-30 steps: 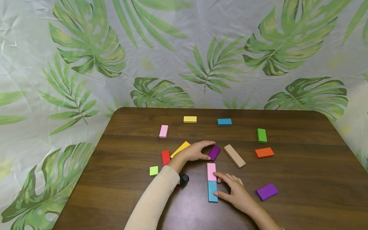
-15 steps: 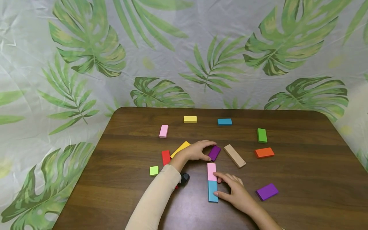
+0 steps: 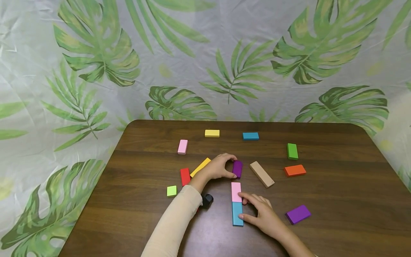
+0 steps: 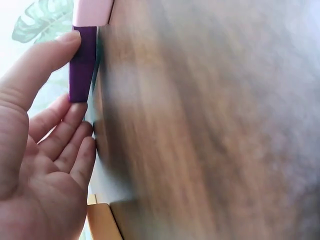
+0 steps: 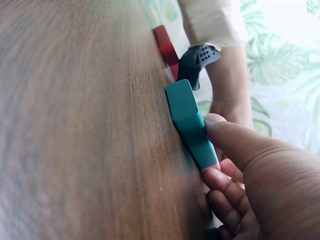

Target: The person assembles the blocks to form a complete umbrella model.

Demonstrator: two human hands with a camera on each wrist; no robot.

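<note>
Between thumb and fingertips my left hand pinches a dark purple block, and the left wrist view shows the thumb on one end of that block and fingertips at the other. Just nearer to me, a pink block and a light blue block lie end to end in a line. My right hand rests along their right side, index finger at the pink block and thumb on the blue one. The right wrist view shows the thumb against the blue block's edge.
A plain wood block lies right of the purple one. Red, yellow-orange and lime blocks lie by the left forearm. Others are spread about the brown table, including orange and purple at right.
The dark purple block has turned from a slant to nearly in line with the pink and blue blocks, shifting slightly left with my left hand. My right hand has stayed put.
</note>
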